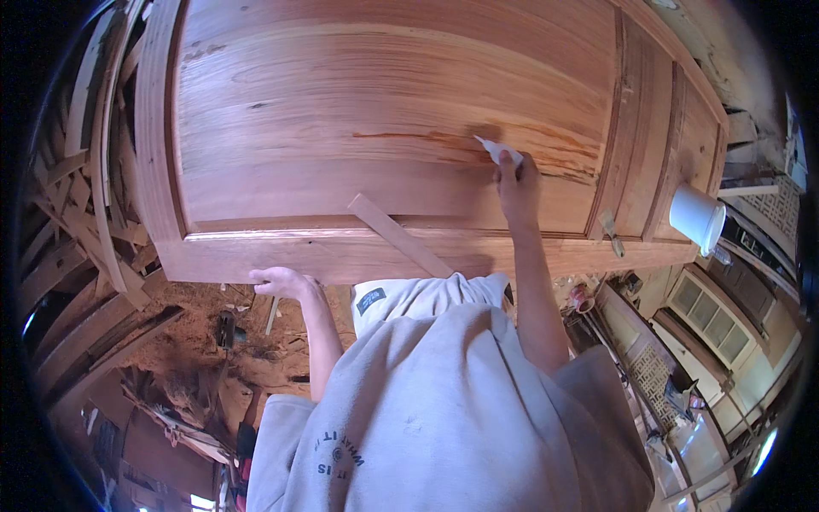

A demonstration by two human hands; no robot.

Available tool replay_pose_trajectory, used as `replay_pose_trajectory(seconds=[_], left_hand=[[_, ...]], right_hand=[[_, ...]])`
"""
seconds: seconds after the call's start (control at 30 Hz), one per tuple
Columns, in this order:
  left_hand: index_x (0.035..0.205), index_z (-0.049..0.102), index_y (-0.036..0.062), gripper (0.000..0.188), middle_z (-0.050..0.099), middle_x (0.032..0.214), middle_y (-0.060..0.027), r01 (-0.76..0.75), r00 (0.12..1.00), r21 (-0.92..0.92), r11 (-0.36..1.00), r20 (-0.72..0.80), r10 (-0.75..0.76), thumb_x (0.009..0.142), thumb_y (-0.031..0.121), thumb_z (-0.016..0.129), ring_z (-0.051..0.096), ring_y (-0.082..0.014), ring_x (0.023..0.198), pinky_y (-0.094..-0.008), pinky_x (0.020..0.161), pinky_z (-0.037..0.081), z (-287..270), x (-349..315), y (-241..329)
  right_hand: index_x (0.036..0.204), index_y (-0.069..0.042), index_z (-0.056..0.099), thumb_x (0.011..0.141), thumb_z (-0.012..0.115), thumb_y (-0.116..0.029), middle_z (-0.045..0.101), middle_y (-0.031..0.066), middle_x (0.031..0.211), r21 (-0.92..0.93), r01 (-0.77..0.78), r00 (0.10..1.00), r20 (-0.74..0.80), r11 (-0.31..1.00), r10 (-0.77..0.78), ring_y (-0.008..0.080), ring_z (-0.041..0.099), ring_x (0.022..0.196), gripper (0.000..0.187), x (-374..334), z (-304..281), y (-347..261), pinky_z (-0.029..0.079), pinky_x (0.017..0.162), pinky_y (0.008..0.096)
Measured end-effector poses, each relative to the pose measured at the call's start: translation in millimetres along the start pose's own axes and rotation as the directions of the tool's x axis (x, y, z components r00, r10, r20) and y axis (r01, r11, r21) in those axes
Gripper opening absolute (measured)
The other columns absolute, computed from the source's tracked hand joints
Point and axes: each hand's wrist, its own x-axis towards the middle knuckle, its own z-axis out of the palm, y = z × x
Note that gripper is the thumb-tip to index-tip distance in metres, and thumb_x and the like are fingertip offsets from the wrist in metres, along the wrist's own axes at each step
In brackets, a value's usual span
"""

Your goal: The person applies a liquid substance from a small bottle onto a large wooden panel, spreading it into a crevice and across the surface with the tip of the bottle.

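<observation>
The wooden door lies flat, with 1 wide panel framed by raised moulding and narrower panels to the right side. Its wood is pinkish-brown, the grain running along the length. Orange-brown streaks mark the wide panel — from its middle toward its right end. The small white bottle is tilted above them, pointed tip toward the upper left — whether touching, I cannot tell.

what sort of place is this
Probably a woodworking shop: a large panelled wooden piece takes up the top of the view, loose timber is piled on the left, and what looks like sawdust covers the ground below.
</observation>
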Motion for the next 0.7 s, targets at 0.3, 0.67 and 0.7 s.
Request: replay_pose_trajectory(seconds=[0.3, 0.67, 0.7], left_hand=[[0.138, 0.030, -0.0091, 0.064, 0.038, 0.140, -0.0342, -0.038, 0.999, 0.052, 0.998, -0.020, 0.039, 0.105, 0.046, 0.033, 0.047, -0.0427, 0.126, -0.0499, 0.104, 0.048, -3, 12, -10], [0.143, 0.020, -0.0073, 0.062, 0.030, 0.144, -0.0336, -0.010, 0.999, 0.080, 0.997, 0.034, 0.007, 0.105, 0.042, 0.030, 0.044, -0.0426, 0.129, -0.0517, 0.109, 0.046, -6, 12, -10], [0.143, 0.019, -0.0068, 0.062, 0.031, 0.143, -0.0337, 0.001, 0.999, 0.061, 0.998, 0.038, -0.003, 0.105, 0.042, 0.030, 0.044, -0.0429, 0.129, -0.0518, 0.110, 0.045, -5, 10, -9]], right_hand=[[0.092, 0.001, 0.062, 0.096, 0.061, -0.028, 0.062, 0.0077, 0.062, -0.099, 0.058, 0.998, -0.030, 0.993, -0.061, 0.0161, 0.060, 0.055, 0.029, 1, -2, 0, 0.046, 0.052, 0.0335], [0.085, 0.002, 0.060, 0.096, 0.063, -0.029, 0.061, 0.0120, 0.062, -0.176, 0.061, 0.992, -0.095, 0.983, -0.078, 0.0191, 0.059, 0.054, 0.033, 9, -29, 14, 0.045, 0.051, 0.0356], [0.083, 0.002, 0.059, 0.096, 0.063, -0.028, 0.059, 0.0108, 0.060, -0.154, 0.096, 0.988, -0.108, 0.983, -0.114, 0.0188, 0.057, 0.053, 0.033, 11, -31, 19, 0.044, 0.050, 0.0360]])
